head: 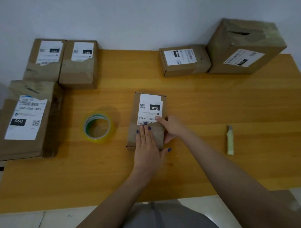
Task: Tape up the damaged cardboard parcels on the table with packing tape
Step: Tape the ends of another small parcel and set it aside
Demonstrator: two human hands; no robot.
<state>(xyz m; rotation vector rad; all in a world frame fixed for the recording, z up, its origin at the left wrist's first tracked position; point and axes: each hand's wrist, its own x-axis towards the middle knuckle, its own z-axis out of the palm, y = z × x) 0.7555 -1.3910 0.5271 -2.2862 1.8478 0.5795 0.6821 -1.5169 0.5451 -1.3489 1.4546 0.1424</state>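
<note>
A small cardboard parcel (pixel 146 103) with a white label lies flat in the middle of the wooden table (pixel 197 103). My left hand (pixel 147 145) presses flat on its near, taped end with straight fingers. My right hand (pixel 171 128) holds the parcel's right edge, fingers wrapped round the side and a fingertip on the label. A roll of clear packing tape (pixel 98 127) with a green core lies flat on the table to the left of the parcel, apart from both hands.
A small knife with a wrapped handle (pixel 230 140) lies at the right. Three labelled parcels (pixel 25 119) (pixel 44 61) (pixel 80 65) sit at the left and back left. Two more (pixel 183 60) (pixel 245 46) stand at the back right against the wall.
</note>
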